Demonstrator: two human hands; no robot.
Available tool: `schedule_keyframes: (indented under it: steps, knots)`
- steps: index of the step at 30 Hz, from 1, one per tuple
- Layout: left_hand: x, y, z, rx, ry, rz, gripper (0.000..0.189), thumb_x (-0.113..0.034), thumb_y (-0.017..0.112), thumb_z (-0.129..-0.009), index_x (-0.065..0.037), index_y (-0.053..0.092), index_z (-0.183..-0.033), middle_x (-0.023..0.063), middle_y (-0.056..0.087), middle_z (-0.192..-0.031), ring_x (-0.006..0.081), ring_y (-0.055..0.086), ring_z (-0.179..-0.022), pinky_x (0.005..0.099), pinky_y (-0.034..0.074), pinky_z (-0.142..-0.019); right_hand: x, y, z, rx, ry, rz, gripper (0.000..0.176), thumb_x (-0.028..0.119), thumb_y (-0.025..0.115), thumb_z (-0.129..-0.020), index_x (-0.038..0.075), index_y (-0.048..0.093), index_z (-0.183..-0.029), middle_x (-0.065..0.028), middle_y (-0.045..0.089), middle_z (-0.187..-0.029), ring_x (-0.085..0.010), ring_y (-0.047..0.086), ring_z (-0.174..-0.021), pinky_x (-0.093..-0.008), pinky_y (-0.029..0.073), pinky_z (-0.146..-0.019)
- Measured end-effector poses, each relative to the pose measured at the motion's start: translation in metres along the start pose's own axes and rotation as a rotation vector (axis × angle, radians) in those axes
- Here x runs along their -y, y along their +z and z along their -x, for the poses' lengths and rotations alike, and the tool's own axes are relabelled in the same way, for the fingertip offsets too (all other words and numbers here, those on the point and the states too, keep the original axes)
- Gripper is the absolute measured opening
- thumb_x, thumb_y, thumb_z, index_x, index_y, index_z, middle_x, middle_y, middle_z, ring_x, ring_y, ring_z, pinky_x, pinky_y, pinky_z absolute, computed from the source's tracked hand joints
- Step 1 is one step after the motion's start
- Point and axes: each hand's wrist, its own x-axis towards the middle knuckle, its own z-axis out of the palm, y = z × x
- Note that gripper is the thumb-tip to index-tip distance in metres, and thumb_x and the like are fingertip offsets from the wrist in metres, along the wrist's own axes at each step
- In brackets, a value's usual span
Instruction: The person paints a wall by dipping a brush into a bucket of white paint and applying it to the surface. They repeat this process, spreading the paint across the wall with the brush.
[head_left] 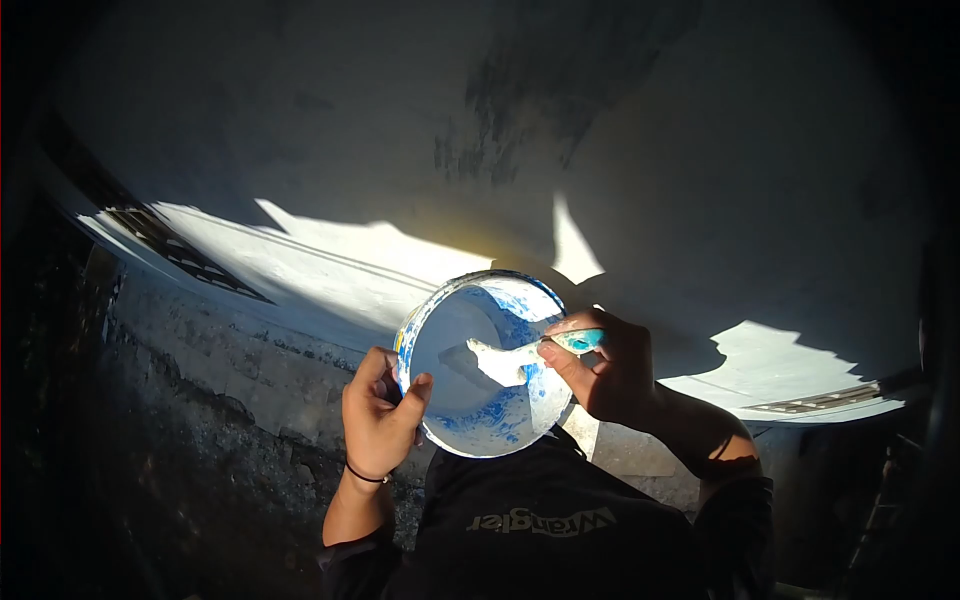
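My left hand (pixel 378 415) grips the rim of a blue plastic bucket (pixel 455 400) smeared inside with white paint, holding it tilted toward me at chest height. My right hand (pixel 605 370) is closed on the turquoise handle of a paintbrush (pixel 505 362). The white-loaded bristles of the brush sit inside the bucket, against its inner wall. A thin black band circles my left wrist.
A white painted wall (pixel 330 265) fills the view ahead, partly sunlit and partly in deep shadow. A rough grey unpainted masonry band (pixel 220 370) runs along its lower left. Vent-like grilles (pixel 175 250) show at left and at right (pixel 810 405). My dark shirt (pixel 545 520) is below.
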Motion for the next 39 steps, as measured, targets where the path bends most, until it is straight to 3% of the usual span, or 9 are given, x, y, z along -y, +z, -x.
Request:
schedule_keyframes:
  steps: [5, 7, 14, 16, 19, 23, 26, 32, 39]
  knots:
    - [-0.009, 0.002, -0.006, 0.052, -0.035, 0.048, 0.019, -0.007, 0.062, -0.083, -0.003, 0.044, -0.077, 0.0005, 0.051, -0.059, 0.0030, 0.044, -0.040, 0.0193, 0.032, -0.032, -0.008, 0.012, 0.009, -0.104, 0.041, -0.078, 0.020, 0.011, 0.071, -0.075, -0.002, 0.062, -0.088, -0.0133, 0.061, -0.067, -0.0212, 0.060, -0.051, -0.0288, 0.046, -0.044]
    - [-0.009, -0.002, -0.011, 0.063, -0.039, 0.051, 0.018, -0.006, 0.061, -0.083, -0.003, 0.043, -0.078, 0.0015, 0.051, -0.060, 0.0031, 0.044, -0.039, 0.0193, 0.032, -0.032, 0.009, 0.006, 0.004, 0.117, -0.004, 0.137, 0.020, 0.007, 0.071, -0.075, -0.002, 0.059, -0.086, -0.0145, 0.064, -0.070, -0.0184, 0.065, -0.060, -0.0279, 0.051, -0.052]
    - [-0.064, -0.036, -0.035, 0.220, -0.164, 0.139, 0.012, -0.002, 0.058, -0.081, 0.001, 0.046, -0.081, 0.0051, 0.054, -0.061, 0.0072, 0.046, -0.035, 0.0196, 0.035, -0.028, 0.045, -0.036, -0.038, -0.248, 0.200, -0.065, 0.020, 0.014, 0.066, -0.081, -0.002, 0.057, -0.087, -0.0120, 0.064, -0.074, -0.0195, 0.066, -0.064, -0.0265, 0.054, -0.055]
    - [-0.081, -0.063, -0.053, 0.298, -0.198, 0.224, 0.009, -0.001, 0.055, -0.078, 0.003, 0.048, -0.084, 0.0075, 0.054, -0.059, 0.0100, 0.045, -0.032, 0.0211, 0.033, -0.026, 0.078, -0.057, -0.069, -0.439, 0.486, -0.552, 0.020, 0.012, 0.061, -0.084, -0.004, 0.054, -0.092, -0.0151, 0.062, -0.082, -0.0228, 0.065, -0.065, -0.0281, 0.057, -0.056]
    - [-0.149, -0.068, -0.060, 0.314, -0.212, 0.102, 0.012, -0.001, 0.050, -0.077, 0.005, 0.050, -0.088, 0.0100, 0.054, -0.059, 0.0126, 0.044, -0.030, 0.0233, 0.031, -0.024, 0.112, -0.093, -0.100, -0.531, 0.309, -0.843, 0.018, 0.008, 0.055, -0.086, -0.005, 0.049, -0.097, -0.0183, 0.060, -0.087, -0.0258, 0.065, -0.065, -0.0306, 0.059, -0.057]
    - [-0.178, -0.091, -0.066, 0.494, -0.222, 0.543, 0.024, -0.001, 0.050, -0.080, 0.014, 0.045, -0.098, 0.0267, 0.058, -0.085, 0.0326, 0.066, -0.067, 0.0397, 0.059, -0.055, 0.186, -0.140, -0.141, -0.596, 0.094, -0.798, 0.019, 0.013, 0.046, -0.092, -0.006, 0.049, -0.094, -0.0179, 0.059, -0.085, -0.0216, 0.064, -0.070, -0.0265, 0.058, -0.060]
    - [-0.192, -0.104, -0.060, 0.514, -0.170, 0.423, 0.026, 0.000, 0.050, -0.080, 0.017, 0.043, -0.098, 0.0313, 0.056, -0.094, 0.0386, 0.063, -0.088, 0.0480, 0.057, -0.069, 0.235, -0.180, -0.173, -0.740, -0.170, -0.752, 0.018, 0.010, 0.050, -0.090, -0.007, 0.052, -0.088, -0.0164, 0.058, -0.079, -0.0209, 0.063, -0.061, -0.0235, 0.059, -0.057]
    - [-0.192, -0.096, -0.041, 0.398, -0.078, 0.430, 0.019, -0.002, 0.052, -0.080, 0.011, 0.046, -0.093, 0.0235, 0.055, -0.083, 0.0292, 0.060, -0.069, 0.0390, 0.052, -0.054, 0.332, -0.270, -0.246, -0.771, -0.647, -0.324, 0.024, 0.010, 0.055, -0.088, -0.012, 0.049, -0.096, -0.0194, 0.053, -0.097, -0.0251, 0.061, -0.083, -0.0248, 0.059, -0.073]
    - [-0.177, -0.098, -0.034, 0.267, 0.018, 0.250, 0.010, -0.006, 0.055, -0.080, 0.001, 0.050, -0.084, 0.0108, 0.051, -0.069, 0.0167, 0.050, -0.053, 0.0302, 0.039, -0.042, 0.397, -0.318, -0.307, -0.896, -0.687, -0.110, 0.021, 0.015, 0.057, -0.088, -0.005, 0.053, -0.093, -0.0142, 0.057, -0.086, -0.0221, 0.061, -0.076, -0.0296, 0.055, -0.066]
